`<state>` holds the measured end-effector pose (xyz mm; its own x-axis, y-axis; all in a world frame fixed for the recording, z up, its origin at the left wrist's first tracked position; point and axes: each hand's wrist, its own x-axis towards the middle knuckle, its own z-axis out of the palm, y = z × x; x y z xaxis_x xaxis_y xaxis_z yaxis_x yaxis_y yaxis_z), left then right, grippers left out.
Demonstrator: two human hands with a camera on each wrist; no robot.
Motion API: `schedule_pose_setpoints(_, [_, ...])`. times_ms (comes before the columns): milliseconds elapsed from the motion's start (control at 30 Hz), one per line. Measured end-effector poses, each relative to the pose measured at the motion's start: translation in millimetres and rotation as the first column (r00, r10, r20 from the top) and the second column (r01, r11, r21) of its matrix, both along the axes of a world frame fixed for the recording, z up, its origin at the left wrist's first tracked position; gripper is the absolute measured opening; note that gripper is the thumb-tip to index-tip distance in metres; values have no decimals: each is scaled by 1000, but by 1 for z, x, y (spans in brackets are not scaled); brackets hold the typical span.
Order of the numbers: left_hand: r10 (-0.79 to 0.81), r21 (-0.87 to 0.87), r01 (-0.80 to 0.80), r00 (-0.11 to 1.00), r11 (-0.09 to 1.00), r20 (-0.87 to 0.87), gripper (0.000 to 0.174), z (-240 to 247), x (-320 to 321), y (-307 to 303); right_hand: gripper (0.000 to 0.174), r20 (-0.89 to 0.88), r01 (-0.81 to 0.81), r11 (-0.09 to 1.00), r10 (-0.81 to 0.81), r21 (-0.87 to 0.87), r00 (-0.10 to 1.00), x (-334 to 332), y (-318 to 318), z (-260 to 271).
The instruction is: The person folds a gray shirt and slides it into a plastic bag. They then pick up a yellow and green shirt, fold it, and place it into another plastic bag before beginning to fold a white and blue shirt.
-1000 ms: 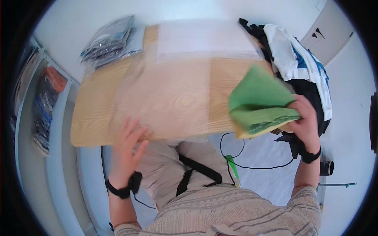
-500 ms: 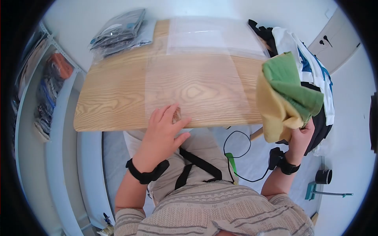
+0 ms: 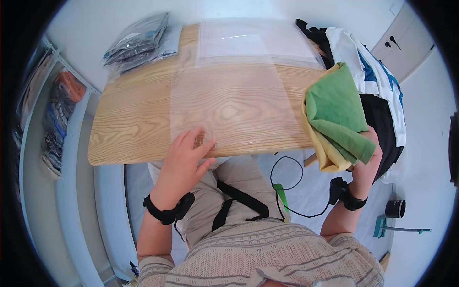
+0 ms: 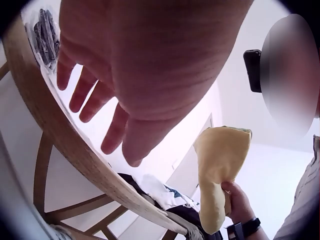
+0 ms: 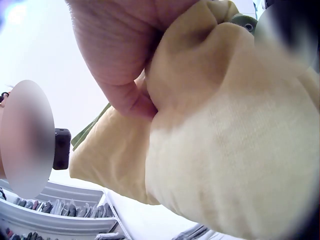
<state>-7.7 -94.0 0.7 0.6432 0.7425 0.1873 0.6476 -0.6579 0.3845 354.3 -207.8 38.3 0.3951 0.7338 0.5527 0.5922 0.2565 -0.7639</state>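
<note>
A folded cloth (image 3: 334, 103), green on one face and yellow on the other, hangs from my right hand (image 3: 374, 150) past the table's right front edge. In the right wrist view the thumb presses into the yellow side (image 5: 225, 145), pinching the fabric; the other fingers are hidden behind it. My left hand (image 3: 184, 155) lies at the front edge of the table, fingers straight and slightly spread. Its fingertips are at the near edge of a clear plastic bag (image 3: 239, 95) spread flat on the wood.
More clear plastic bags (image 3: 258, 45) lie at the table's back. Bagged grey garments (image 3: 138, 45) are stacked back left. White, blue and black clothes (image 3: 349, 62) drape over the right end. A shelf (image 3: 62, 124) with bagged items stands left. A black cable (image 3: 306, 215) loops below.
My right hand has carried the cloth rightward from over the table, turning it on the way. My left hand has moved right along the front edge, then slightly back left. The bag now lies flat.
</note>
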Motion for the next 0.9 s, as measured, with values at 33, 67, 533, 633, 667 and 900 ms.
schedule_pose_setpoints(33, [-11, 82, 10, 1000, 997, 3, 47, 0, -1, -1, 15, 29, 6, 1000, -5, -17, 1000, 0, -1, 0])
schedule_pose_setpoints(67, [-21, 161, 20, 1000, 987, 5, 47, -1, -2, -2, 15, 29, 5, 1000, -4, -20, 1000, 0, -1, 0])
schedule_pose_setpoints(533, [57, 69, -72, 979, 995, 194, 33, -9, 2, 1, 14, -8, 44, 998, -44, -54, 999, -2, -4, -6])
schedule_pose_setpoints(633, [93, 51, -109, 963, 993, 254, 29, -18, 0, 3, 14, -28, 34, 998, -35, -49, 999, -3, -4, -7])
schedule_pose_setpoints(667, [119, -29, -116, 948, 993, 297, 26, -22, -2, 4, 14, -30, 30, 998, -31, -53, 999, -3, -4, -8])
schedule_pose_setpoints(900, [153, 31, -174, 926, 984, 345, 11, -21, 1, 5, 16, -44, 48, 998, -50, -44, 998, -2, -3, -12])
